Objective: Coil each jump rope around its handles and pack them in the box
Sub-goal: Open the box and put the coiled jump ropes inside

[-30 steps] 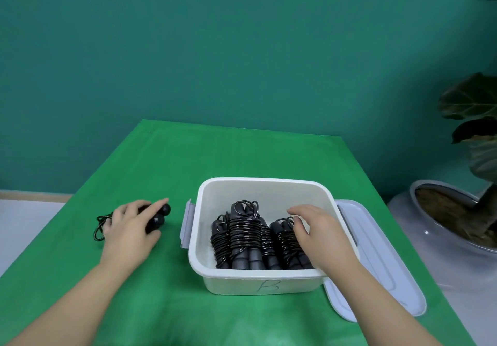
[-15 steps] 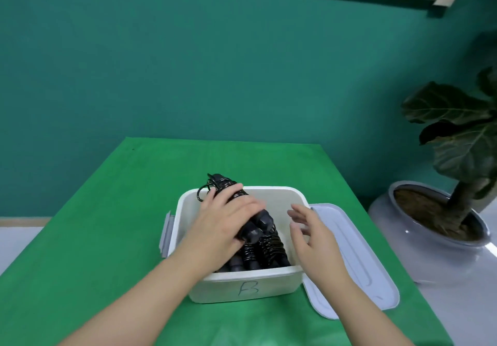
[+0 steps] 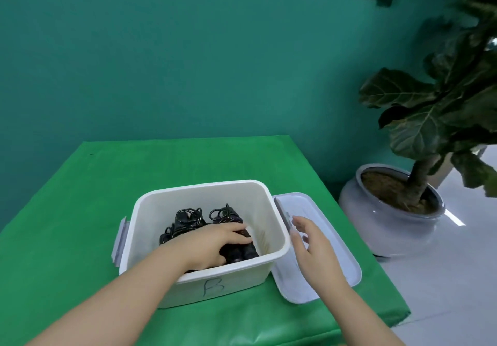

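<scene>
The left hand (image 3: 215, 240) is down inside the white box (image 3: 271, 211) (the one marked "B" on its near wall), fingers spread flat over a coiled black jump rope (image 3: 242, 251) lying on the others, near the right-hand wall. Whether the thumb is hooked under it I cannot tell. Two more coiled bundles (image 3: 188, 218) show farther back. The right hand (image 3: 313, 246) hovers just right of the box, fingers straight and slightly apart, above the grey lid (image 3: 333, 243) lying on the green table (image 3: 80, 211).

To seat this one well, I'd press it level alongside its neighbours, handles parallel, loose loops tucked below the rim before letting go, so the lid can close flat.
</scene>
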`<action>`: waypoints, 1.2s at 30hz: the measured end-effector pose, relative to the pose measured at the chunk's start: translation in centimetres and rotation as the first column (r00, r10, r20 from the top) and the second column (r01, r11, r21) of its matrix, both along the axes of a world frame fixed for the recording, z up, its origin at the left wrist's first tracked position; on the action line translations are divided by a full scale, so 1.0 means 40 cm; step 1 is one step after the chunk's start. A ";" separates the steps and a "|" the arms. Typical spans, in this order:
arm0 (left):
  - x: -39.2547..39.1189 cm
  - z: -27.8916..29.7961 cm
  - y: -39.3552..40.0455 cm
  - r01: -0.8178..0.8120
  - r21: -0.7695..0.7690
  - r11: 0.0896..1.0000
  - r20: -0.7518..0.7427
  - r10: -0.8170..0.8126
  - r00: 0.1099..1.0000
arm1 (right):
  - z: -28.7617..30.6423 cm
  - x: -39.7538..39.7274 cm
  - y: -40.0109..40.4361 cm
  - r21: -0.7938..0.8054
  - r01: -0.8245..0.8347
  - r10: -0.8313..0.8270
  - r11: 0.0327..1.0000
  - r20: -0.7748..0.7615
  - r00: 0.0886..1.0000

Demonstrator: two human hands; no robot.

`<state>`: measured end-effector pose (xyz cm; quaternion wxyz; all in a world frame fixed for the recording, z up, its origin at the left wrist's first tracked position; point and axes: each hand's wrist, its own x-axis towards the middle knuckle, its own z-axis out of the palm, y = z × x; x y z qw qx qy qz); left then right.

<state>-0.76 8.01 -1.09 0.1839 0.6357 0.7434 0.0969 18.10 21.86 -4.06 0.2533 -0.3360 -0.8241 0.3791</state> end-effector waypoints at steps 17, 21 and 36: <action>0.025 0.007 -0.083 -0.349 0.224 0.910 0.142 0.323 0.936 | -0.221 0.080 -0.001 0.242 -0.183 0.022 0.953 0.545 0.838; 0.037 0.016 -0.090 -0.327 0.297 0.897 0.088 0.316 0.945 | -0.206 0.111 0.002 0.393 -0.005 -0.147 0.920 0.355 0.923; 0.009 0.094 -0.136 -0.575 0.512 0.638 0.428 0.391 0.815 | 0.027 0.132 0.000 0.452 0.155 0.019 0.878 -0.355 0.935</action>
